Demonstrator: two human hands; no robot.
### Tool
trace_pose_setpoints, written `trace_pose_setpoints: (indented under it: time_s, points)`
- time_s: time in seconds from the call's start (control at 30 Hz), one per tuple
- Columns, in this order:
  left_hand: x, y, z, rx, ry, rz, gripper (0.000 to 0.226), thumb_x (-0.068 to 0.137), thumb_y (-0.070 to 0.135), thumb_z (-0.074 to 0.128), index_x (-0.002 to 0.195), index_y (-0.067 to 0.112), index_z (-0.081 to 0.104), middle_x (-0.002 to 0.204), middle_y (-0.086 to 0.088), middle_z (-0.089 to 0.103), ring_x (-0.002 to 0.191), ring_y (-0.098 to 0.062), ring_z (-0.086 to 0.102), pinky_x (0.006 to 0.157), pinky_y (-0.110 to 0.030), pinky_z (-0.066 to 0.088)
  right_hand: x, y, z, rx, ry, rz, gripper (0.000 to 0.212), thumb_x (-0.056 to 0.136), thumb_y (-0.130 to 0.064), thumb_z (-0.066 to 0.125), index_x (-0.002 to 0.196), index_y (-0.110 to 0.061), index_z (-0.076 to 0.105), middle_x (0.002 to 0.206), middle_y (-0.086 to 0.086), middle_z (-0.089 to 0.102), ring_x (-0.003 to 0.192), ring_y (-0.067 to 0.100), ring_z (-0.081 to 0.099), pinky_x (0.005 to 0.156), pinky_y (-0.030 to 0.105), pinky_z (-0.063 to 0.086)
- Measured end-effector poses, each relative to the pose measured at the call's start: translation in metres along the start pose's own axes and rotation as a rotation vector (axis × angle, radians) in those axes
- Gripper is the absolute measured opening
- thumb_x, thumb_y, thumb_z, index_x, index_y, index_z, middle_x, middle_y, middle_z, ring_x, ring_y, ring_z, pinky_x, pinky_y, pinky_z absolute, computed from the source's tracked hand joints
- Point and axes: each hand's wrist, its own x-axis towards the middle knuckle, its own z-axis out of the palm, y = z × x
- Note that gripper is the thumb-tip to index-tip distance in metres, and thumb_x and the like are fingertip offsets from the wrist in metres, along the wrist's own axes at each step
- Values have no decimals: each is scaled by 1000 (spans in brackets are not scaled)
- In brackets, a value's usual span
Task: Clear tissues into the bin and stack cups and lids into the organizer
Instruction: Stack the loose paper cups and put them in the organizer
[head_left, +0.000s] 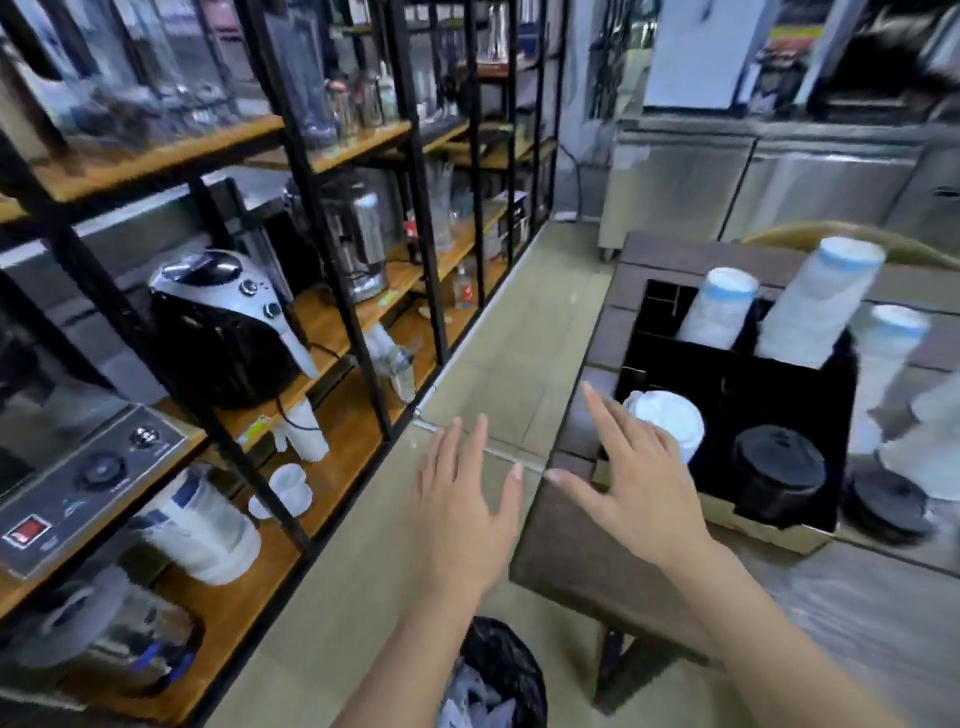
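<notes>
- Both hands hang empty, fingers spread apart: the left hand (467, 499) over the floor beside the worktop (582, 566), the right hand (631, 486) over the worktop's near corner, just short of the organizer (779, 384).
- Neither grip holds anything; no tissue shows in either palm.
- The bin (501, 680), lined with a black bag, stands on the floor below the left forearm, with pale crumpled matter inside, likely tissues.
- The black organizer sits on the worktop; cup stacks (821, 301) lean out of its rear slots, a white lid stack (667, 423) and a black lid stack (779, 467) fill its front wells.
- More cups (883, 364) and black lids (888, 504) stand on the worktop to the organizer's right, probably still to be slotted in.
- The cups look like light paper, easily crushed: take a stack round its middle with a gentle hold and keep it upright so it does not telescope apart.
- The lids appear to be thin, slick plastic: pinch a stack by its rim from both sides.
- The leaning stacks crowd the rear slots and could tip if brushed by a reaching arm.
- Shelving (332, 291) loaded with appliances lines the aisle to the left, well apart from the worktop.
- Motion blur softens the right edge; details there cannot be told.
</notes>
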Motion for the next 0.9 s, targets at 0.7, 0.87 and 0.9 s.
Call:
trace_pose_setpoints:
  time_s: [0.7, 0.87, 0.9]
  points:
    - [35, 332, 222, -127, -186, 433, 72, 82, 56, 28, 143, 21, 37, 151, -4, 38, 141, -22, 33, 114, -35, 22, -65, 333, -179, -186, 214, 400, 85, 74, -73, 37, 145, -28, 26, 139, 2, 51, 124, 22, 52, 94, 42, 42]
    - [44, 349, 249, -147, -273, 461, 76, 80, 60, 24, 145, 23, 32, 152, 0, 37, 142, -20, 30, 117, -36, 23, -68, 367, -181, -184, 170, 476, 91, 72, -78, 31, 147, -29, 18, 145, -4, 43, 130, 16, 45, 98, 39, 38]
    - [50, 349, 255, -141, -287, 465, 76, 79, 60, 23, 145, 24, 31, 152, 1, 37, 142, -19, 30, 117, -36, 25, -68, 371, -179, -173, 165, 494, 93, 70, -78, 30, 148, -28, 17, 145, -3, 43, 131, 17, 44, 98, 39, 38]
